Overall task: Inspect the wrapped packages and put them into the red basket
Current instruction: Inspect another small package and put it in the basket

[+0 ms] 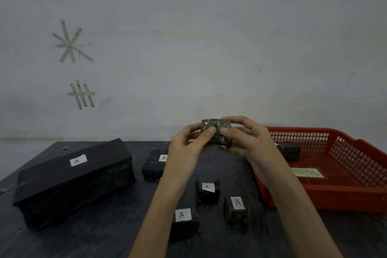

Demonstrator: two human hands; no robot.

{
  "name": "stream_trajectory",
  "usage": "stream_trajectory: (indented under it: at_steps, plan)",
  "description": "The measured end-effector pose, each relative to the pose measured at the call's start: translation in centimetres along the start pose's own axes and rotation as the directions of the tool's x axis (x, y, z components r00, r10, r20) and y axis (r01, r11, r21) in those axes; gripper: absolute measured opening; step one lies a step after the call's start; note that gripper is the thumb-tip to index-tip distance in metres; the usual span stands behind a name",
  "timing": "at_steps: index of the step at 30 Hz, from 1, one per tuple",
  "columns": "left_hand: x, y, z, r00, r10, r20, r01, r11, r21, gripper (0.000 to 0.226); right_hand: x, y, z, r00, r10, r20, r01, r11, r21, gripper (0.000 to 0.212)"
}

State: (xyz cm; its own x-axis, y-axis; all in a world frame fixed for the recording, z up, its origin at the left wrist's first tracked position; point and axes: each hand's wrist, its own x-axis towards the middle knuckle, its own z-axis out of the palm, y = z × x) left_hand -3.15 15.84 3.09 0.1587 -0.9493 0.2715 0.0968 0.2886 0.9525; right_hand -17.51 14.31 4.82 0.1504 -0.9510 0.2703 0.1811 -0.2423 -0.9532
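Held package (216, 132): one, gripped by the curled fingers of the left hand (186, 151) and right hand (247, 140), raised over the table (104, 236) just left of the red basket (335, 201).
On table: five are counted, namely one large package (73, 182), one medium package (154, 165) and three small packages (207, 192) (236, 209) (185, 224).
Basket package (290, 151): one is seen inside.

Single view, camera on my head. Wide-angle; faces forward and slightly down across the table (94, 241) toward the wall (209, 48). Close in: my left hand (186, 148) and right hand (249, 142) sit mid-frame. Basket (335, 197) at right edge.
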Motion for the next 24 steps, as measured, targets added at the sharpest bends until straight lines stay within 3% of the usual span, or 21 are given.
stream_trajectory:
  at_steps: [5,15,20,24]
  plan:
    - [-0.1,-0.5,0.3,0.999,0.047,0.007,-0.047,0.996,0.077,0.025,0.0,0.0,-0.1,0.994,-0.05,-0.102,0.054,0.998,0.034,0.018]
    - [-0.3,-0.4,0.7,0.99,0.119,-0.074,-0.115,0.991,0.066,0.029,0.1,0.2,-0.4,0.999,-0.025,-0.039,0.028,0.997,0.065,0.019]
    - [-0.2,-1.0,0.2,0.961,0.255,-0.103,-0.229,0.95,0.214,0.062,0.1,0.4,-0.3,0.998,0.061,0.022,-0.061,0.998,-0.034,0.022]
    - [-0.4,-1.1,0.3,0.948,0.317,-0.037,-0.294,0.912,0.287,0.071,-0.1,0.5,0.2,0.997,0.056,0.048,-0.052,0.996,-0.074,0.02]
